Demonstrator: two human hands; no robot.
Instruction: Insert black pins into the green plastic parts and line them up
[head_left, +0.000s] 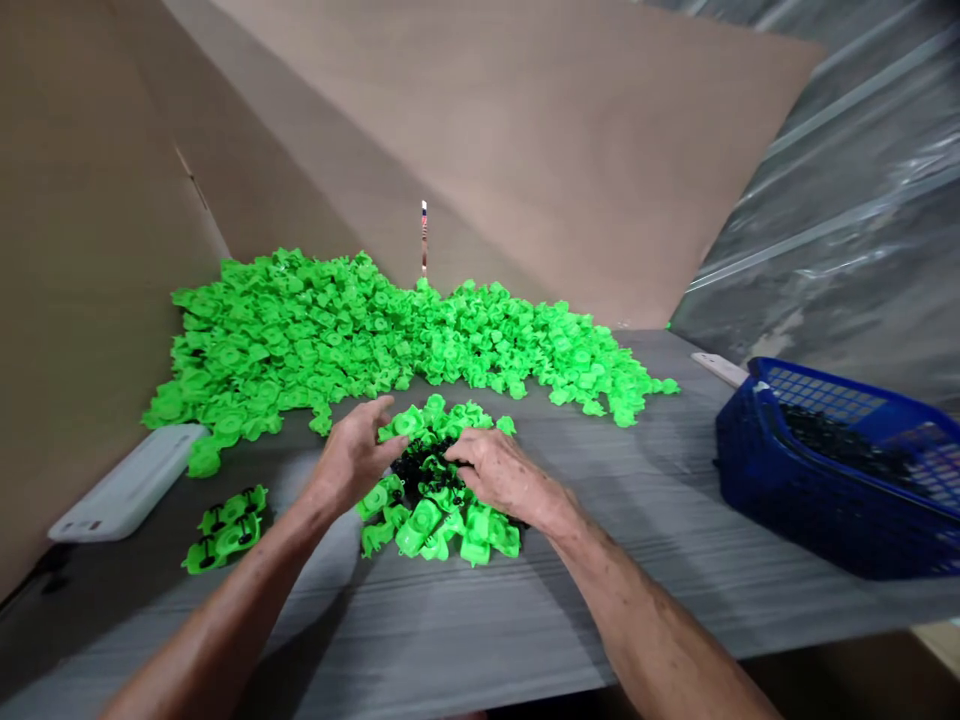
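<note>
A small heap of bright green plastic toy car bodies [420, 525] lies on the table in front of me, with a clump of small black wheel-and-axle parts [412, 475] at its middle. At the heap's left side is my left hand [358, 452], its thumb and fingers apart, reaching over the green edge. From the right, my right hand [499, 470] bends its fingers down into the black parts; what its fingertips hold is too small to make out. Several green bodies fitted with black axles [225, 530] stand grouped left of my left forearm.
A wide pile of green bodies [300, 330] runs along the back panel [525, 150]. At the left lies a white power bank [127, 485]. A blue basket [810, 490] of black parts stands at the right, a white flat object [718, 368] behind it.
</note>
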